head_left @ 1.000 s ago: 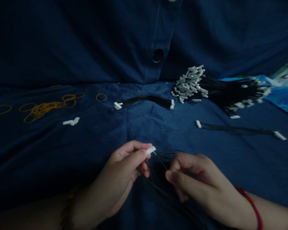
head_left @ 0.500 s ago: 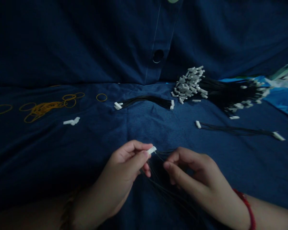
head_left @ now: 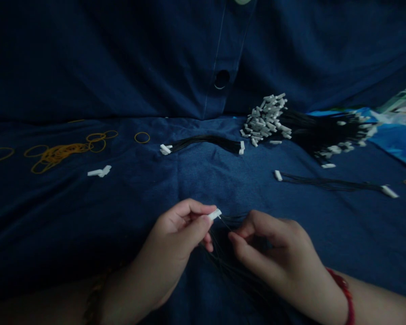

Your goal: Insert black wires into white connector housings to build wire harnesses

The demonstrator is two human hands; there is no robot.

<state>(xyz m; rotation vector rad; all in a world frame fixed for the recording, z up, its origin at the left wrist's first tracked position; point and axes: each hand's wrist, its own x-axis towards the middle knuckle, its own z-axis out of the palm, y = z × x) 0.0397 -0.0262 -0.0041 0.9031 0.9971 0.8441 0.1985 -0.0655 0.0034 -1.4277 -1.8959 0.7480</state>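
Note:
Between thumb and forefinger, my left hand (head_left: 177, 243) pinches a small white wire connector (head_left: 215, 214), its slotted end toward the right. My right hand (head_left: 270, 253) is closed in a pinch on a thin dark wire (head_left: 225, 223), whose pale tip lies at the connector's edge. Whether that tip sits inside a slot I cannot tell. More loose black wires (head_left: 223, 266) hang under both hands and fade into the dark cloth. Some of the left fingers are hidden behind the connector and thumb.
Beyond my hands lie a tied-looking wire bundle (head_left: 203, 141), another wired piece (head_left: 331, 181) and a big heap of white-ended black wires (head_left: 265, 119). Yellow rubber bands (head_left: 64, 155) and loose white connectors (head_left: 99, 171) rest at left. Blue cloth (head_left: 145, 189) covers the surface.
My right hand's pinch has shifted slightly down and left, and the wire's pale tip shows more clearly at the connector's edge. The left hand keeps its hold.

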